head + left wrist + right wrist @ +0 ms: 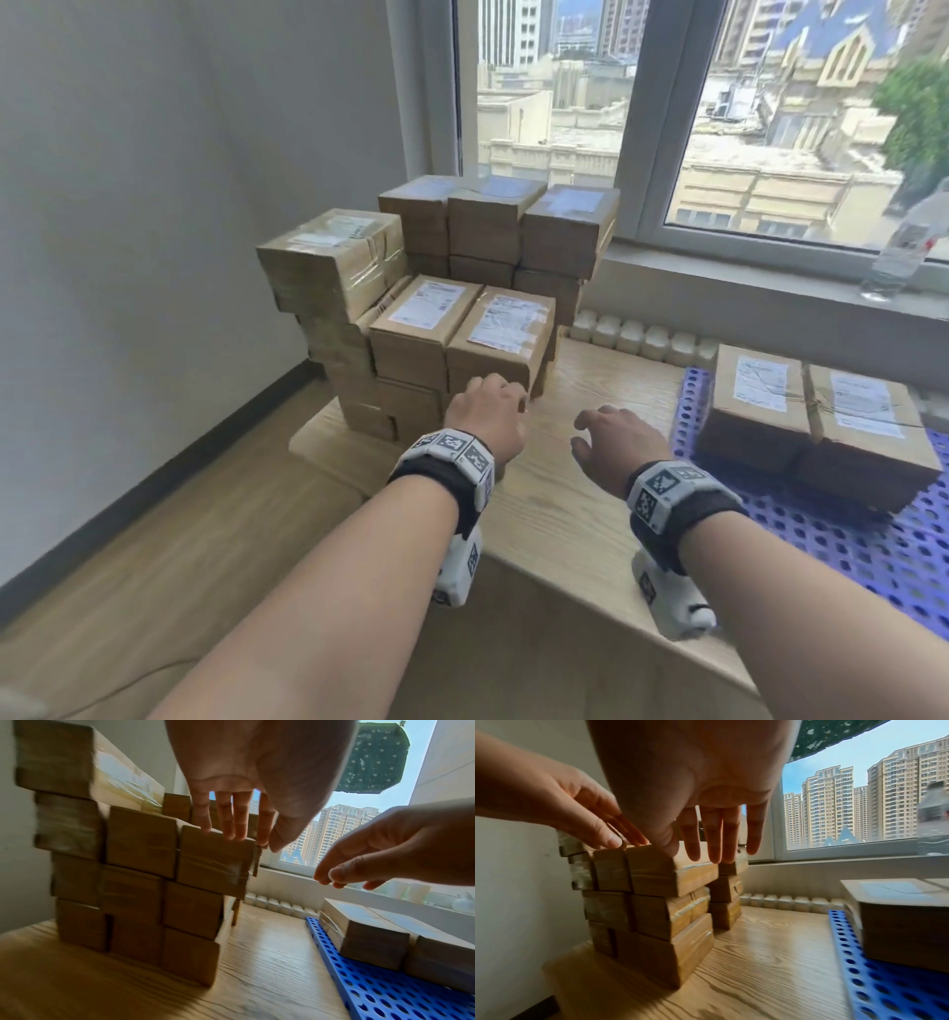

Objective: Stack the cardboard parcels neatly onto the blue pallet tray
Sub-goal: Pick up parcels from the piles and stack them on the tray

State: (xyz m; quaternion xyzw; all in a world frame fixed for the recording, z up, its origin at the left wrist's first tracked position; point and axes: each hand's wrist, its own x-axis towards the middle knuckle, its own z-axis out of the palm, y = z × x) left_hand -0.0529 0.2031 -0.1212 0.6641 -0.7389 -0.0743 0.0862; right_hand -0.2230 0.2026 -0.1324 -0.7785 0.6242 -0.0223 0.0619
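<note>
A pile of brown cardboard parcels point(411, 288) stands on the left of the wooden table point(590, 493). My left hand point(506, 395) reaches to the front right parcel point(500, 334) of the pile. Its straight fingers point(228, 821) touch that parcel's point(216, 860) top front edge without curling round it. My right hand point(585, 431) hovers open over the bare table just right of the pile, fingers point(713, 841) hanging straight and holding nothing. The blue perforated pallet tray point(847, 539) lies at the right and carries two labelled parcels point(760, 395) side by side.
A row of small white bottles point(642, 334) lines the table's back edge under the window sill. A clear water bottle point(904, 246) stands on the sill. A wall lies to the left, and the table's front edge is near my forearms.
</note>
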